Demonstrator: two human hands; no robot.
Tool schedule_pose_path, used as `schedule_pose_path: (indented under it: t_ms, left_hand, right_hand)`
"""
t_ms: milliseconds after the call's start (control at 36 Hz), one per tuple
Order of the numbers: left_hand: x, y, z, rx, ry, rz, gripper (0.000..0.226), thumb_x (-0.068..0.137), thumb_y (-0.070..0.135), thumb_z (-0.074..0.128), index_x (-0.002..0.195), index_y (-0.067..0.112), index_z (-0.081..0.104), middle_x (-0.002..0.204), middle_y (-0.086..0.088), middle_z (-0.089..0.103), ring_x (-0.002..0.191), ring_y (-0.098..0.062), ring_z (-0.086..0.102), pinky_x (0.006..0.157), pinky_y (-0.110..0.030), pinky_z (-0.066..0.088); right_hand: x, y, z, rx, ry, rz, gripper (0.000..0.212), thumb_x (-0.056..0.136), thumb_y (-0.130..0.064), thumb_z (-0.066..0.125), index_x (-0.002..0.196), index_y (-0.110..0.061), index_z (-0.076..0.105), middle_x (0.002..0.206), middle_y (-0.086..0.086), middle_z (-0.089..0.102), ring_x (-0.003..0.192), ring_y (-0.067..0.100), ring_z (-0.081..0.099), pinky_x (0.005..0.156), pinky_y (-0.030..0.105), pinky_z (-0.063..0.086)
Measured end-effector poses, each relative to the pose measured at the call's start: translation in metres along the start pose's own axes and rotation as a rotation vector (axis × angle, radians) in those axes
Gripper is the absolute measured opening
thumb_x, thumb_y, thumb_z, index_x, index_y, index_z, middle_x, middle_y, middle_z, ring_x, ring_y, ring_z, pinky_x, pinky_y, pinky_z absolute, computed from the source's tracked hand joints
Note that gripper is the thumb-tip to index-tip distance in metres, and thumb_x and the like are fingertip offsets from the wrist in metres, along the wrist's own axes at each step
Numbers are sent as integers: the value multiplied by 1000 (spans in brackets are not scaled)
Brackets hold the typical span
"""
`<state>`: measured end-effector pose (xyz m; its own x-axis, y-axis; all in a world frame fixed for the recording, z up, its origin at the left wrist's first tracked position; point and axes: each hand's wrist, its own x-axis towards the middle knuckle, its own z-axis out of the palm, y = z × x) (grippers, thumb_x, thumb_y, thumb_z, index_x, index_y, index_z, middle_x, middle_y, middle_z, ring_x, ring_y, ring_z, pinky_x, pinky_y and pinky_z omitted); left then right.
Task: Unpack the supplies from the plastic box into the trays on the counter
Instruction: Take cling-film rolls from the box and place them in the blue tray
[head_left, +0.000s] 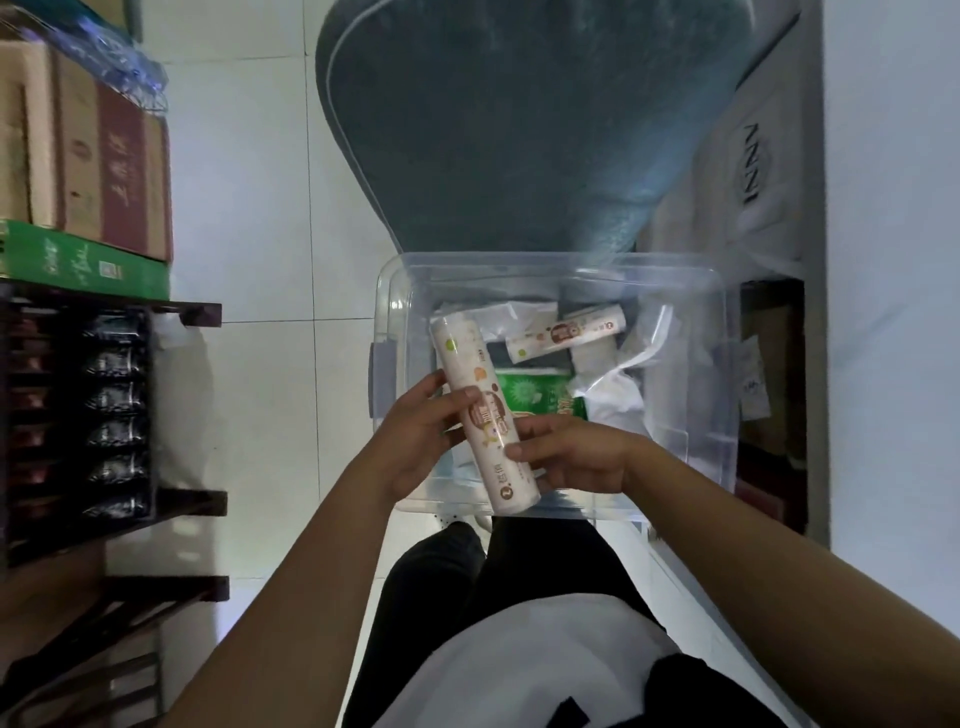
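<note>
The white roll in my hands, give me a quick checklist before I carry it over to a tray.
1. Left hand grips the white roll: ok.
2. Right hand holds its lower part: ok.
3. Roll lifted above the clear plastic box: ok.
4. Supplies left in the box, second white roll and green pack: not ok, still to unpack.
5. Tray on the counter free: cannot tell, not in view.

box (395, 291) open-topped, cushion (509, 130) just behind
</note>
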<state>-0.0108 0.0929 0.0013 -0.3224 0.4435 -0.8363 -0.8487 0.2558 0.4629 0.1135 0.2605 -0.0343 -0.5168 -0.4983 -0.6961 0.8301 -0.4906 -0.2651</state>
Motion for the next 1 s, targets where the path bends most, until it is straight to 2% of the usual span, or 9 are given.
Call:
schedule_pose_path:
  t_ms: [111, 194, 250, 278, 389, 528, 639, 861, 1000]
  left_hand:
    - [4, -7, 1, -131, 90, 26, 48, 83, 11, 71, 129, 10, 58, 118, -17, 69, 101, -28, 70, 80, -37, 58]
    - [7, -12, -5, -182, 173, 52, 37, 85, 9, 70, 120, 17, 63, 111, -11, 72, 96, -23, 71, 73, -33, 58]
    - [9, -16, -10, -201, 221, 53, 35, 85, 11, 71, 119, 18, 64, 107, -8, 73, 93, -21, 71, 70, -33, 58]
    - [10, -17, -13, -206, 239, 51, 37, 85, 12, 71, 121, 17, 63, 106, -7, 73, 92, -20, 71, 69, -33, 58]
    - [16, -26, -22, -200, 286, 45, 40, 85, 14, 72, 124, 18, 63, 104, -5, 75, 87, -16, 73, 69, -33, 57]
    - [26, -40, -26, -210, 338, 26, 36, 86, 16, 72, 121, 21, 65, 104, -5, 76, 90, -18, 74, 68, -31, 57]
    - [34, -49, -26, -240, 343, -11, 35, 86, 17, 72, 120, 20, 66, 108, -7, 75, 92, -19, 74, 68, -31, 57]
    - [38, -48, -34, -225, 347, -19, 37, 86, 19, 72, 122, 22, 65, 109, -7, 75, 97, -22, 74, 72, -36, 59]
    - [27, -27, -33, -175, 345, 27, 38, 84, 16, 74, 119, 27, 65, 102, 2, 77, 95, -19, 74, 71, -35, 60]
  right_hand:
    - [16, -3, -17, 20, 134, 50, 40, 82, -38, 71, 112, -12, 69, 105, 5, 71, 94, 22, 68, 80, 40, 58]
    - [38, 0, -42, -94, 637, 25, 38, 85, -39, 70, 109, -9, 66, 115, 12, 70, 86, 22, 69, 68, 34, 57]
    - [53, 8, -65, -449, 994, 27, 44, 85, -33, 70, 120, -9, 59, 119, 15, 67, 94, 28, 66, 78, 41, 56]
    - [59, 10, -75, -662, 1059, 63, 51, 84, -34, 69, 126, -10, 55, 119, 15, 65, 100, 33, 64, 84, 45, 55]
    - [86, 10, -112, -1431, 981, 148, 68, 80, -24, 65, 142, -17, 37, 134, 13, 48, 124, 34, 44, 103, 47, 39]
    - [122, -22, -140, -1875, 875, 128, 73, 83, -10, 55, 150, -12, 26, 153, 16, 31, 144, 35, 23, 116, 55, 16]
    - [146, -36, -148, -1960, 850, 178, 63, 80, -7, 61, 139, -8, 39, 138, 19, 47, 130, 40, 41, 111, 59, 25]
    - [169, -35, -143, -2036, 884, 296, 46, 91, -5, 47, 137, -5, 46, 141, 22, 49, 130, 42, 44, 110, 63, 25]
    - [153, -35, -126, -1805, 973, 179, 63, 78, 0, 61, 136, -15, 41, 132, 15, 52, 123, 38, 48, 107, 59, 30]
